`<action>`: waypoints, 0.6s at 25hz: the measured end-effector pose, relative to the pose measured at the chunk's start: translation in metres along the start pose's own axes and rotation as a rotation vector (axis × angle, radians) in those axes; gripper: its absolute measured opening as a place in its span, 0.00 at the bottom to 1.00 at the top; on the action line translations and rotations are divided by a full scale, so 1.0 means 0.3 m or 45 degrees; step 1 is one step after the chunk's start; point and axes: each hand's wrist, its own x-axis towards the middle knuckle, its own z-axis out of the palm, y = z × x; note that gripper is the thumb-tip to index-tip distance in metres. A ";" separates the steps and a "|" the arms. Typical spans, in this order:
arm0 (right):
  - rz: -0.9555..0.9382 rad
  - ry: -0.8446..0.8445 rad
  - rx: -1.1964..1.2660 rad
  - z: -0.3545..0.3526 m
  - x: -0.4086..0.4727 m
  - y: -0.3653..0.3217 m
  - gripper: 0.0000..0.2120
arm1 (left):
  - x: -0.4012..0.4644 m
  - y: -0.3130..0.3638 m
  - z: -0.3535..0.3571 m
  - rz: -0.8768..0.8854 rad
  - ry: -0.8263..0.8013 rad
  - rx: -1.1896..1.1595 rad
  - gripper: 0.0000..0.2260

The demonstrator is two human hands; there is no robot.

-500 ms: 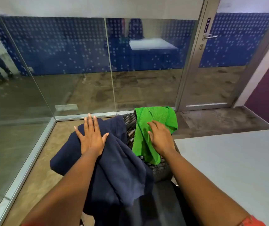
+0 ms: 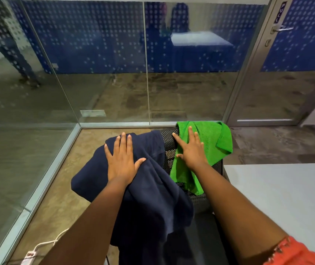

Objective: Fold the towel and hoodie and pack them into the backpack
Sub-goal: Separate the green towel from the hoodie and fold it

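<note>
A navy hoodie (image 2: 152, 197) hangs draped over the left side of a black mesh chair back (image 2: 169, 142). A bright green towel (image 2: 216, 138) hangs over the right side of the same chair back. My left hand (image 2: 121, 159) lies flat on the hoodie with its fingers spread. My right hand (image 2: 190, 148) lies flat on the towel, fingers apart, index finger reaching onto the mesh. Neither hand grips any cloth. No backpack is in view.
A grey table (image 2: 286, 197) stands at the right, close to the chair. Glass walls (image 2: 95, 73) close off the front and left, with a glass door (image 2: 286, 73) at the far right. A white power strip with cord (image 2: 30, 254) lies on the floor at lower left.
My right hand has flattened and spread its fingers on the towel. The left hand stays flat on the hoodie. The view has tilted slightly downward.
</note>
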 end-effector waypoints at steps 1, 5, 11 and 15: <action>0.008 0.016 -0.023 0.009 0.005 -0.005 0.36 | 0.000 -0.004 0.009 0.006 0.026 -0.004 0.37; 0.029 0.234 -0.016 0.010 0.009 -0.007 0.31 | 0.006 -0.007 0.029 0.003 0.070 -0.055 0.36; 0.027 0.478 0.292 -0.032 0.040 -0.015 0.17 | 0.014 0.002 0.046 0.034 0.127 -0.119 0.33; -0.354 0.565 0.546 -0.055 0.001 -0.197 0.15 | 0.010 -0.002 0.053 0.039 0.157 -0.085 0.35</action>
